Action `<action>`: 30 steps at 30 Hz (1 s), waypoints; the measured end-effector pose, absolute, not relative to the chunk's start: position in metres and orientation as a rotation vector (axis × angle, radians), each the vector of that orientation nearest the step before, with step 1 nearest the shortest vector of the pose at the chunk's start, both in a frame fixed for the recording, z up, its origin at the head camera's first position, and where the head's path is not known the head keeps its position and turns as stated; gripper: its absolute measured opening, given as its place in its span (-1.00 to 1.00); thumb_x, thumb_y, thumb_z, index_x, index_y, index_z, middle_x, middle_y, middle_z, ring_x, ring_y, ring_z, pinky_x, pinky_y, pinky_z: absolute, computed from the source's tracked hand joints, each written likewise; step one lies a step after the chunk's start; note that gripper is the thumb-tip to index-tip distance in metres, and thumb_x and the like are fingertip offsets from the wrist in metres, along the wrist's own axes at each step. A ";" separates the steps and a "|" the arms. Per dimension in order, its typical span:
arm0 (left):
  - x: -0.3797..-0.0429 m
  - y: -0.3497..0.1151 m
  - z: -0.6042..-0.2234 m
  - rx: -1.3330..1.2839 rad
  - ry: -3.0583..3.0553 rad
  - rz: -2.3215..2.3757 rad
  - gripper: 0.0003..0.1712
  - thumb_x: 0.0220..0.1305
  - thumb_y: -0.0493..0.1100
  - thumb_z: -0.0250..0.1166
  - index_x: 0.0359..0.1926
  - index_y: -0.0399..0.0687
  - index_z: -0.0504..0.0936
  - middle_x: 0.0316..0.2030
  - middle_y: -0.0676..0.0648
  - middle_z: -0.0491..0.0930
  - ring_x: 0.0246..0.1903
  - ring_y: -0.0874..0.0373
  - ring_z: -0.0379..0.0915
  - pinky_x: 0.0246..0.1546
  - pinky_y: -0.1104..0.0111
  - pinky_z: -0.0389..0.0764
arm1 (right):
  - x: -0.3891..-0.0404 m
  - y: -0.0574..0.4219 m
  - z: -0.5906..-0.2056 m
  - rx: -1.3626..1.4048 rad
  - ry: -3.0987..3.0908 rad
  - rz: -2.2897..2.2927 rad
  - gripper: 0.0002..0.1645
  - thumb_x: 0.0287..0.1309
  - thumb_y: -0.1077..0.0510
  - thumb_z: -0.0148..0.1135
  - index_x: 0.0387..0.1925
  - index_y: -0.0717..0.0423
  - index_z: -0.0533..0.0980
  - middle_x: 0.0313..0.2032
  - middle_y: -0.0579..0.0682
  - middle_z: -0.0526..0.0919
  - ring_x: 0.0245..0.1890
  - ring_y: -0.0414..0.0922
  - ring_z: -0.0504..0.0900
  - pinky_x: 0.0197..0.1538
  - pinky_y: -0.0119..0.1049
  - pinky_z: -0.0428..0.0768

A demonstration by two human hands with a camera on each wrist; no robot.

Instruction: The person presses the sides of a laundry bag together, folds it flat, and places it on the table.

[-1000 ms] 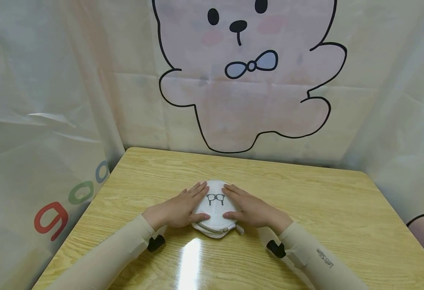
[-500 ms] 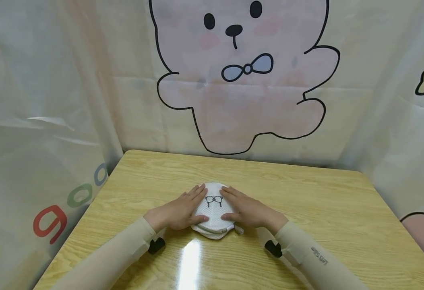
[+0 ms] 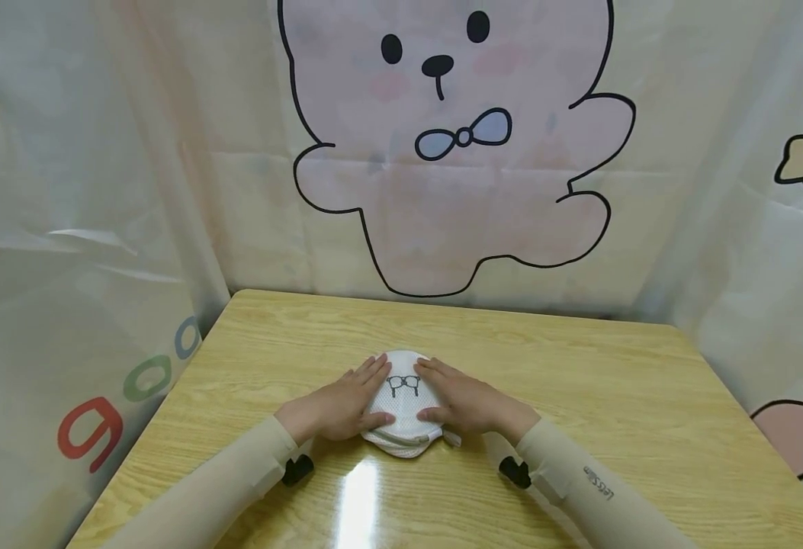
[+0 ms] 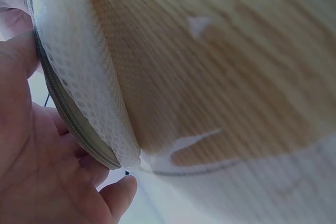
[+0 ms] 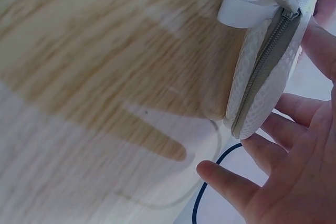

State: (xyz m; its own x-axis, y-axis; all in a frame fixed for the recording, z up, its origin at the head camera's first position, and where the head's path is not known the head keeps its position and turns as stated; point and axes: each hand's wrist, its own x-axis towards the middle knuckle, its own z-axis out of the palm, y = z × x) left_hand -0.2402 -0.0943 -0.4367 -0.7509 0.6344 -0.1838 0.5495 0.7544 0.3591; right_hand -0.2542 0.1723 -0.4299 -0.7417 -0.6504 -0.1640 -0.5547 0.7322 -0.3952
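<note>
A round white mesh laundry bag (image 3: 403,402) printed with a pair of glasses lies on the wooden table. From the left, my left hand (image 3: 339,407) rests on its top with fairly straight fingers. My right hand (image 3: 471,404) lies on the opposite side in the same way, thumb nearer me. In the right wrist view a grey zipper (image 5: 265,69) runs along the bag's edge, its pull beside a white ribbon loop (image 5: 242,9). The left wrist view shows the left fingers along the bag's zippered rim (image 4: 73,116).
The wooden table (image 3: 579,381) extends around the bag, with a bright reflection on its near part. A hanging sheet with a cartoon bear (image 3: 456,206) stands behind the table. More sheeting (image 3: 72,252) closes off the left and right sides.
The head view has tilted slightly, so the backdrop and table sit a little lower and further left in it. Both hands keep resting on the bag, with little visible movement.
</note>
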 end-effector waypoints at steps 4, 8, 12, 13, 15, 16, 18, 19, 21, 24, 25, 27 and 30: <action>-0.240 -0.093 -0.437 0.921 2.665 0.402 0.03 0.55 0.33 0.02 0.67 -0.20 -0.15 0.68 -0.16 -0.27 0.67 -0.11 -0.33 0.61 -0.10 0.02 | -0.256 0.173 -0.431 -0.953 2.642 -0.458 0.01 0.44 -0.26 0.18 0.63 0.16 0.05 0.64 0.16 0.04 0.64 0.18 0.05 0.58 0.16 0.22; -0.239 -0.094 -0.434 0.921 2.670 0.402 0.03 0.56 0.33 0.02 0.66 -0.22 -0.15 0.68 -0.18 -0.27 0.67 -0.12 -0.33 0.61 -0.12 0.02 | -0.257 0.173 -0.430 -0.960 2.640 -0.446 0.00 0.46 -0.27 0.15 0.64 0.14 0.04 0.65 0.14 0.03 0.64 0.15 0.05 0.58 0.16 0.23; -0.240 -0.095 -0.433 0.920 2.684 0.393 0.03 0.55 0.34 0.00 0.67 -0.20 -0.15 0.68 -0.17 -0.27 0.67 -0.11 -0.33 0.60 -0.15 0.02 | -0.258 0.173 -0.429 -0.975 2.631 -0.450 0.00 0.47 -0.27 0.13 0.64 0.15 0.03 0.65 0.14 0.00 0.65 0.15 0.03 0.58 0.16 0.21; -0.240 -0.095 -0.434 0.924 2.692 0.387 0.03 0.55 0.35 0.00 0.67 -0.20 -0.16 0.68 -0.16 -0.28 0.67 -0.11 -0.33 0.60 -0.15 0.02 | -0.258 0.173 -0.428 -0.985 2.631 -0.452 0.00 0.47 -0.27 0.13 0.64 0.17 0.02 0.65 0.15 0.00 0.65 0.15 0.02 0.58 0.16 0.21; -0.241 -0.095 -0.434 0.930 2.705 0.379 0.03 0.55 0.36 -0.02 0.67 -0.18 -0.17 0.68 -0.15 -0.28 0.67 -0.10 -0.34 0.60 -0.15 0.01 | -0.258 0.174 -0.426 -0.996 2.636 -0.452 0.00 0.47 -0.26 0.14 0.64 0.17 0.02 0.65 0.15 -0.01 0.65 0.15 0.01 0.59 0.15 0.19; -0.241 -0.096 -0.434 0.936 2.712 0.377 0.03 0.55 0.36 -0.02 0.67 -0.18 -0.17 0.68 -0.15 -0.28 0.67 -0.11 -0.34 0.60 -0.16 0.01 | -0.258 0.175 -0.425 -1.001 2.640 -0.450 0.01 0.47 -0.26 0.14 0.64 0.16 0.02 0.65 0.15 -0.01 0.65 0.14 0.01 0.60 0.14 0.18; -0.241 -0.096 -0.434 0.943 2.725 0.363 0.04 0.55 0.37 -0.04 0.67 -0.17 -0.18 0.68 -0.14 -0.29 0.67 -0.10 -0.35 0.61 -0.15 -0.02 | -0.259 0.176 -0.423 -1.012 2.653 -0.444 0.02 0.46 -0.27 0.15 0.64 0.16 0.02 0.65 0.14 -0.01 0.65 0.13 0.01 0.60 0.13 0.17; -0.241 -0.096 -0.433 0.948 2.731 0.357 0.04 0.55 0.38 -0.04 0.67 -0.17 -0.19 0.68 -0.14 -0.30 0.67 -0.10 -0.35 0.61 -0.15 -0.03 | -0.259 0.177 -0.422 -1.015 2.660 -0.441 0.02 0.45 -0.28 0.16 0.65 0.14 0.02 0.65 0.12 0.00 0.65 0.11 0.02 0.61 0.12 0.17; -0.241 -0.096 -0.430 0.955 2.741 0.351 0.04 0.55 0.39 -0.05 0.67 -0.16 -0.19 0.68 -0.13 -0.30 0.67 -0.09 -0.36 0.61 -0.16 -0.05 | -0.259 0.178 -0.421 -1.020 2.671 -0.438 0.02 0.45 -0.28 0.17 0.65 0.13 0.02 0.65 0.10 0.00 0.65 0.09 0.03 0.61 0.10 0.17; -0.241 -0.096 -0.426 0.969 2.754 0.350 0.04 0.55 0.39 -0.05 0.67 -0.16 -0.18 0.68 -0.13 -0.29 0.67 -0.11 -0.36 0.61 -0.19 -0.09 | -0.260 0.180 -0.418 -1.036 2.684 -0.441 0.02 0.45 -0.29 0.17 0.64 0.14 0.04 0.65 0.11 0.02 0.65 0.08 0.05 0.61 0.10 0.18; -0.241 -0.096 -0.424 0.975 2.757 0.353 0.03 0.55 0.39 -0.05 0.67 -0.17 -0.18 0.68 -0.13 -0.28 0.67 -0.11 -0.35 0.61 -0.19 -0.10 | -0.260 0.180 -0.417 -1.036 2.685 -0.448 0.02 0.45 -0.29 0.17 0.64 0.14 0.04 0.65 0.11 0.03 0.65 0.08 0.05 0.61 0.10 0.18; -0.242 -0.096 -0.423 0.982 2.762 0.348 0.04 0.55 0.39 -0.06 0.67 -0.15 -0.18 0.68 -0.12 -0.28 0.67 -0.11 -0.35 0.62 -0.18 -0.11 | -0.260 0.182 -0.414 -1.033 2.684 -0.465 0.01 0.45 -0.28 0.17 0.64 0.15 0.05 0.64 0.12 0.04 0.65 0.09 0.05 0.61 0.11 0.17; -0.244 -0.094 -0.421 0.995 2.762 0.346 0.04 0.55 0.41 -0.07 0.68 -0.14 -0.19 0.69 -0.12 -0.28 0.67 -0.12 -0.34 0.62 -0.16 -0.12 | -0.260 0.184 -0.412 -1.024 2.682 -0.488 0.01 0.45 -0.28 0.17 0.64 0.16 0.05 0.64 0.14 0.04 0.64 0.11 0.05 0.61 0.12 0.17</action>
State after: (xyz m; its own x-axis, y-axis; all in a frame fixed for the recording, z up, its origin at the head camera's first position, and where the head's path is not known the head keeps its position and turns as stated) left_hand -0.2438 -0.0939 -0.4215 -0.7582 0.6452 -0.0942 0.6021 0.7482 0.2786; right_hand -0.2600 0.1842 -0.4117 -0.7297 -0.6773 -0.0937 -0.6009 0.7007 -0.3847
